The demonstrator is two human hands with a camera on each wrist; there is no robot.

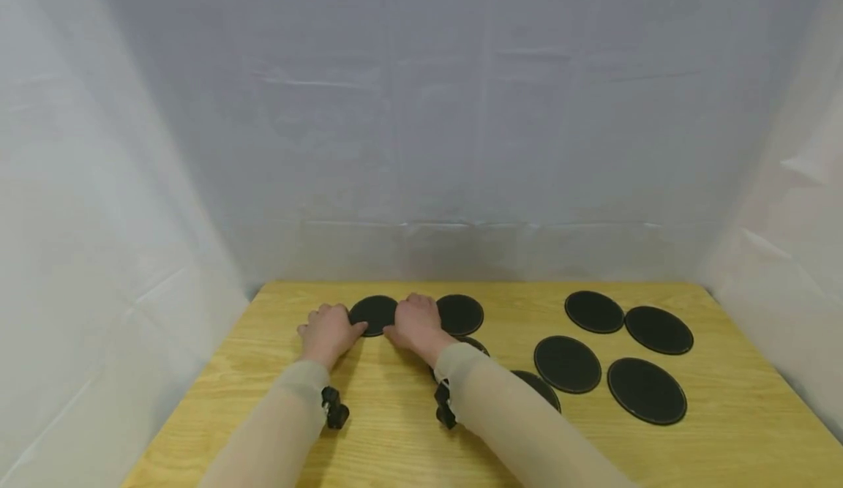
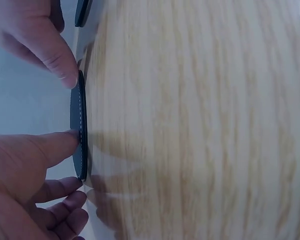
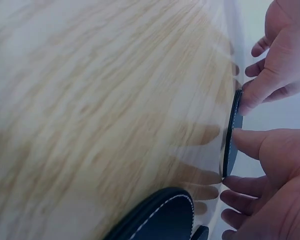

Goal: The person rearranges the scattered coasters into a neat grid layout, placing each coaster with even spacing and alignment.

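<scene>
1. Between the two hands sits one black round coaster [image 1: 372,314], lying flat on the wooden table [image 1: 395,393] near its far edge. The left hand [image 1: 327,333] touches the coaster's left rim with the thumb tip, fingers loosely curled behind it. The right hand [image 1: 416,321] touches the opposite rim with one fingertip. Neither has closed around it, so both read as relaxed and holding nothing.

2. Both wrist views show the disc edge-on [image 2: 80,131] [image 3: 232,131] with white stitching along its rim, seemingly flat on the wood.

3. Just right of the right hand is a second coaster [image 1: 459,314]. Closer to the person, two more coasters [image 1: 476,344] [image 1: 541,388] peek out from behind the right forearm, half hidden by the sleeve.

4. Well off to the right is a loose cluster of four coasters [image 1: 567,363].

5. My read: this looks like the very start of a pickup, fingers just finding the edge. The disc is thin and flat on the table, so the next move probably needs a fingertip worked under the rim, or a squeeze from both sides to tip it up. It could easily just skid on the smooth wood.
</scene>
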